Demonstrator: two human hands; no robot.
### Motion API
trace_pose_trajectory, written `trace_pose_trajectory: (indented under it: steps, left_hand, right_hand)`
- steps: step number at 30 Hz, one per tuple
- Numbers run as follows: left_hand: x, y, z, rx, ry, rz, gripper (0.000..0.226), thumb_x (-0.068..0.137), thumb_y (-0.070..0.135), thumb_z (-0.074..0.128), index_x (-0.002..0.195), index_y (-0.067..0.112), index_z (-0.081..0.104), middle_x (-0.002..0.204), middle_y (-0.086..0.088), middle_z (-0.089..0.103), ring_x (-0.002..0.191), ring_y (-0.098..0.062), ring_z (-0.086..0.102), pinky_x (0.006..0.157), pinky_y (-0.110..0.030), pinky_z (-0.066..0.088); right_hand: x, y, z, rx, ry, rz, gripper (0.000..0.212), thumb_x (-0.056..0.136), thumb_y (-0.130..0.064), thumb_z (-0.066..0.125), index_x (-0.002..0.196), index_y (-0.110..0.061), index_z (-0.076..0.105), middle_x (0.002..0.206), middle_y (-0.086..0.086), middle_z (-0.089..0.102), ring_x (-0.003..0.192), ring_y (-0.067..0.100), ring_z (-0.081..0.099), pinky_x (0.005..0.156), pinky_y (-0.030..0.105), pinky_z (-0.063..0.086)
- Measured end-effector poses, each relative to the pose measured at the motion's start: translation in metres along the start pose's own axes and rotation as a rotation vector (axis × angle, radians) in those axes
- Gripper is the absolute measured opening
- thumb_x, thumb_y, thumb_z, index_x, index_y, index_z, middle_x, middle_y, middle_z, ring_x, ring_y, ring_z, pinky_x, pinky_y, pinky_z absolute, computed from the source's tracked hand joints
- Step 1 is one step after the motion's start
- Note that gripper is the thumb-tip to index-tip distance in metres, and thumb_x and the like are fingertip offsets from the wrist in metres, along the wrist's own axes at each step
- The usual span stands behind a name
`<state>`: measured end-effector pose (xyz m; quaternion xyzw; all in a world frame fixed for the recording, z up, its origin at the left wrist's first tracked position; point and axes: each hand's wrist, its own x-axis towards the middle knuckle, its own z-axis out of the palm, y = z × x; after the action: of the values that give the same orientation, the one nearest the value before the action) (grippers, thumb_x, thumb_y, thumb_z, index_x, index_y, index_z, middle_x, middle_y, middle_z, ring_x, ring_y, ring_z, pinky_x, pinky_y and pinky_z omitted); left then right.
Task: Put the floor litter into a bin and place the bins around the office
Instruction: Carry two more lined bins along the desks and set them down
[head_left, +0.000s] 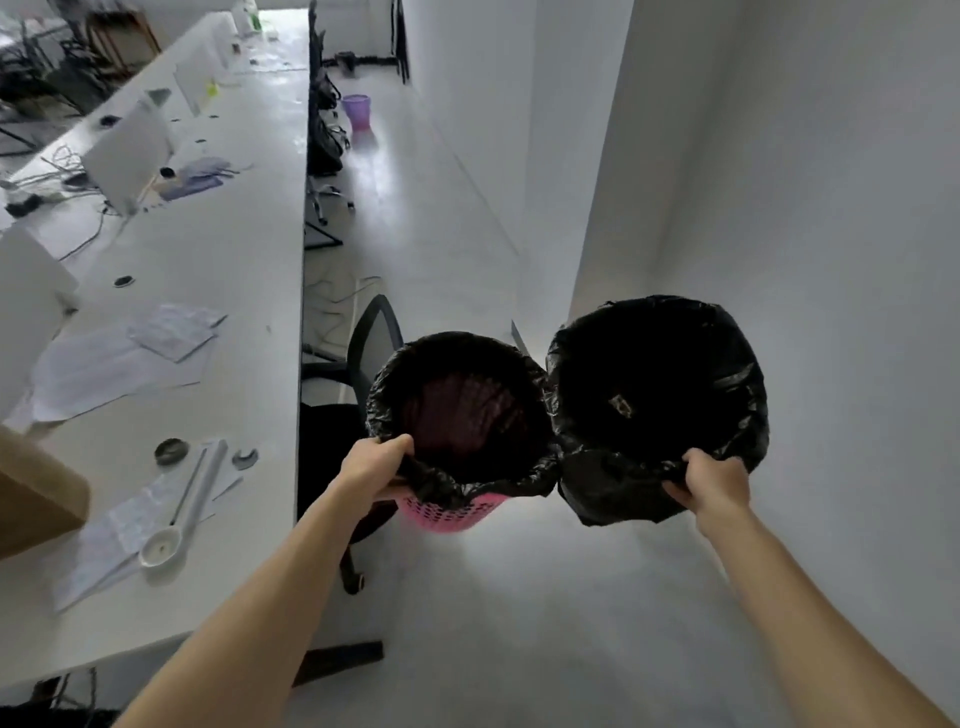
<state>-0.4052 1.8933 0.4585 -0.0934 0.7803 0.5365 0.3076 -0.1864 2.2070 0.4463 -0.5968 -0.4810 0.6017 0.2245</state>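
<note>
I carry two bins side by side above the floor. My left hand (376, 465) grips the near rim of a pink mesh bin (447, 517) lined with a black bag. My right hand (714, 486) grips the near rim of a second bin (660, 410) wholly wrapped in a black bag. A small scrap of litter (621, 406) lies inside that right bin. The two bins touch each other at their rims. Far down the aisle a purple bin (357, 110) stands on the floor.
A long white desk (223, 291) with papers, monitors and cables runs along the left. Black office chairs (363, 353) stand at its edge, one just left of the pink bin. A white wall (779, 182) bounds the right side of the narrow aisle.
</note>
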Motion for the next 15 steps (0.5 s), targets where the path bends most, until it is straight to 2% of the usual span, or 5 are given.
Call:
trace_pose_trajectory:
  steps: [3,8,15]
  left_hand:
    - [0.037,0.046,0.027,0.012,-0.004,0.034,0.018,0.080,0.017,0.065,0.092,0.004,0.067,0.096,-0.017,0.072,0.084,-0.028,0.073,0.067,-0.039,0.063]
    - [0.107,0.095,0.065,-0.032,0.039,0.014,0.019,0.079,0.017,0.065,0.093,0.005,0.067,0.095,-0.018,0.073,0.082,-0.030,0.074,0.070,-0.043,0.063]
    - [0.203,0.164,0.105,-0.099,0.226,0.012,0.019,0.079,0.025,0.065,0.092,0.011,0.065,0.098,-0.015,0.071,0.080,-0.030,0.073,0.078,-0.046,0.062]
  right_hand:
    - [0.036,-0.029,0.016,0.020,0.031,-0.007,0.060,0.098,-0.011,0.051,0.153,-0.012,0.028,0.148,0.015,0.039,0.106,0.029,0.052,0.070,0.036,0.057]
    - [0.109,-0.068,0.053,0.043,0.007,0.023,0.061,0.099,-0.010,0.050,0.154,-0.011,0.026,0.149,0.014,0.037,0.104,0.028,0.051,0.077,0.038,0.057]
    - [0.220,-0.144,0.124,-0.029,-0.082,0.023,0.056,0.099,-0.011,0.052,0.150,-0.006,0.031,0.146,0.017,0.040,0.096,0.029,0.057,0.074,0.039,0.058]
